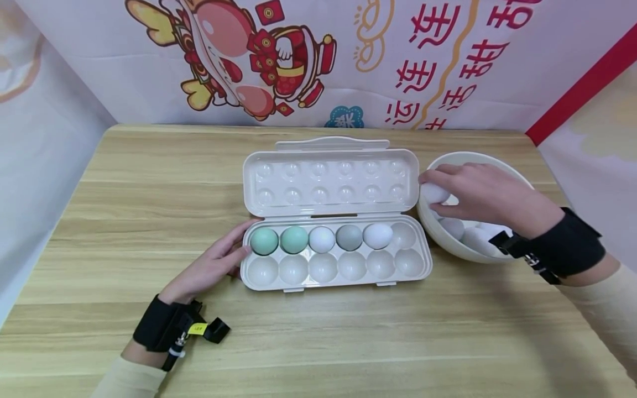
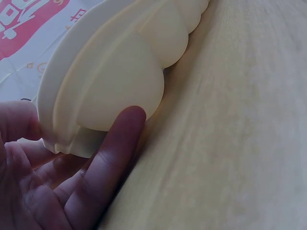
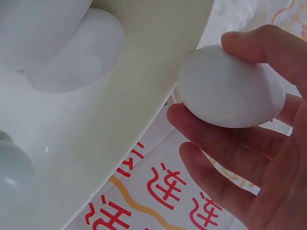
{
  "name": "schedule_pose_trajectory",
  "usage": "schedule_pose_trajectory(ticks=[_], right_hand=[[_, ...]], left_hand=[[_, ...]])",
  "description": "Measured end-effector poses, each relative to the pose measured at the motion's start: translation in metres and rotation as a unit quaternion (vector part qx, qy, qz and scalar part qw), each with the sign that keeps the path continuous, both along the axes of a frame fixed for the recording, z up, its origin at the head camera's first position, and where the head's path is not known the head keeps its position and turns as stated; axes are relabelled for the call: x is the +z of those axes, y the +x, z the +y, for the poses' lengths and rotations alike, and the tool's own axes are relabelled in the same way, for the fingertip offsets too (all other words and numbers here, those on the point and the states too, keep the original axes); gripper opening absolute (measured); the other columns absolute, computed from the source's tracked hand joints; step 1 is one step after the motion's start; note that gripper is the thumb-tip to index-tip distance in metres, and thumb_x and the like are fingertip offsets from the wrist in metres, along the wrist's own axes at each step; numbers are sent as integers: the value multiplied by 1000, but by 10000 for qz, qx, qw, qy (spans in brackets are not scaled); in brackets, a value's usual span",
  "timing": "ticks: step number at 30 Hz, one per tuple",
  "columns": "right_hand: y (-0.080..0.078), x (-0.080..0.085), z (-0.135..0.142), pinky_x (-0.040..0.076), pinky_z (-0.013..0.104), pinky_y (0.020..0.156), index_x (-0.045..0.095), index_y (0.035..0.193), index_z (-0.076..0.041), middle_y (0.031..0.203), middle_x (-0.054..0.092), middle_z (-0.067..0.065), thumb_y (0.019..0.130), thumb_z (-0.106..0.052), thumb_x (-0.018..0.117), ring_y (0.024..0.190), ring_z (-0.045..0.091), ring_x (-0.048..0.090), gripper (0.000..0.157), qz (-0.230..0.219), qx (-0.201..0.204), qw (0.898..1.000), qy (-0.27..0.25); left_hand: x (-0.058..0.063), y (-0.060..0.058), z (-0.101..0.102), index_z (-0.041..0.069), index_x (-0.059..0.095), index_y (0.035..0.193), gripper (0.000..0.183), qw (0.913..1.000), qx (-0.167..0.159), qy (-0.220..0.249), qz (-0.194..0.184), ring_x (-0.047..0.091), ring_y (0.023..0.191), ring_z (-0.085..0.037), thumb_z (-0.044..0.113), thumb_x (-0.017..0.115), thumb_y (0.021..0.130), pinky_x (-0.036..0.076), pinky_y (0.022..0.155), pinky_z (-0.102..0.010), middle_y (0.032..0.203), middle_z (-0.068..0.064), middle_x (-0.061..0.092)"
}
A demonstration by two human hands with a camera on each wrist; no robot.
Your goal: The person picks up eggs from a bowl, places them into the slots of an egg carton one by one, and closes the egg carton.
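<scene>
A white egg (image 3: 230, 86) is held between the thumb and fingers of my right hand (image 1: 490, 193), over the left rim of the white bowl (image 1: 502, 160). In the middle of the table lies an opened plastic egg box (image 1: 298, 283). Its far row holds several eggs from the left: two green ones, a white egg (image 1: 322, 240), a grey egg (image 1: 349, 237) and another white egg (image 1: 377, 236). The far row's right-end cup and the whole near row are bare. My left hand (image 1: 214, 265) grips the box's left end, thumb at the rim and fingers against the cups' underside.
Several pale eggs (image 1: 452, 226) lie in the bowl, partly hidden by the right hand. The box's lid (image 1: 330, 185) is folded back flat toward the wall. Behind the wooden table (image 1: 149, 182) hangs a printed cloth (image 1: 358, 94).
</scene>
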State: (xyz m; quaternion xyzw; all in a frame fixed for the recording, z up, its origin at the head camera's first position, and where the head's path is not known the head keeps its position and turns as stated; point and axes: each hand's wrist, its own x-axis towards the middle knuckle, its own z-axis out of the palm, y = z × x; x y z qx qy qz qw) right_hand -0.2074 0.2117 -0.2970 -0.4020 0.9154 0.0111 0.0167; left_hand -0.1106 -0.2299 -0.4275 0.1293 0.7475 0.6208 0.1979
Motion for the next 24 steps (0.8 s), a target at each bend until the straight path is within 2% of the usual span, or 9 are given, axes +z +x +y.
schedule_pose_trajectory(ticks=[7,11,18,24], right_hand=[[2,-3,-7,55,35,64,65,115,-9,97,66,8,75,-19,84,66,18,60,46,134,307,9992,-221],[5,-7,-12,55,37,63,64,115,-7,96,66,9,75,-20,83,67,21,62,46,52,571,9977,-357],[8,-9,-21,55,43,69,64,118,-8,103,68,14,75,-27,84,75,28,65,51,-269,513,9978,-316],[11,-10,-24,55,44,69,65,116,-8,101,69,14,75,-26,84,75,29,65,49,-209,619,9975,-283]], left_hand=[[0,-1,-1,9,24,153,51,10000,-23,23,-23,51,67,-15,10,41,104,43,54,-26,126,-23,44],[-1,-2,-2,9,24,153,51,10000,-48,13,-7,51,68,-16,10,41,104,44,54,-26,126,-23,44],[-1,-2,-2,9,25,152,50,10000,-36,-59,57,51,68,-15,12,41,105,44,54,-25,123,-20,45],[-2,-3,-3,10,26,152,50,9999,-44,-89,24,51,68,-15,12,41,105,44,55,-25,123,-19,45]])
